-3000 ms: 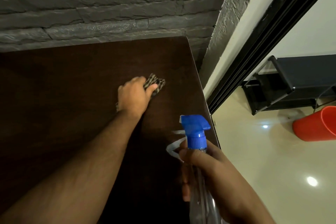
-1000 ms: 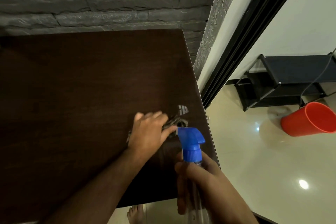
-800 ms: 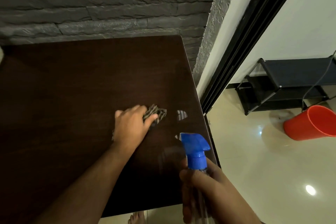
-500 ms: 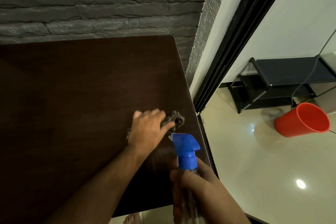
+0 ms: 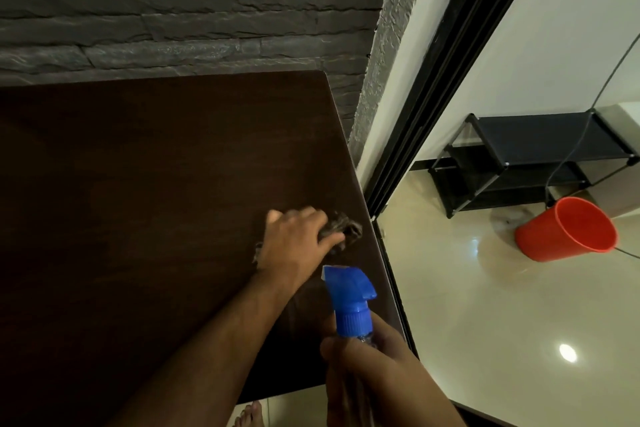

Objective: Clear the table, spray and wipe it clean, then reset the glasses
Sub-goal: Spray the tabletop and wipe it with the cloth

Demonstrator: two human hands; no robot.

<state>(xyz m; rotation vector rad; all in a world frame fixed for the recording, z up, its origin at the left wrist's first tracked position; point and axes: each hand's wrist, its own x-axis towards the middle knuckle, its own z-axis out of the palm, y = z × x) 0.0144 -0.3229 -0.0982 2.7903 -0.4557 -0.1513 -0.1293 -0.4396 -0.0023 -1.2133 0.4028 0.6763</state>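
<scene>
The dark brown wooden table (image 5: 145, 204) fills the left of the view, its top bare. My left hand (image 5: 294, 243) presses a crumpled checked cloth (image 5: 344, 230) onto the table close to its right edge. My right hand (image 5: 374, 378) holds a clear spray bottle with a blue trigger head (image 5: 349, 298) upright, just over the table's near right corner. No glasses are in view.
A grey stone wall (image 5: 194, 10) runs behind the table. To the right are a black sliding door frame (image 5: 433, 80), a glossy cream floor, a black metal rack (image 5: 533, 156) and an orange bucket (image 5: 568, 232). My bare toes (image 5: 247, 416) show below the table's near edge.
My left hand has rubbed the cloth back and forth over the right part of the table and now sits nearer the right edge. The spray bottle stayed upright in my right hand.
</scene>
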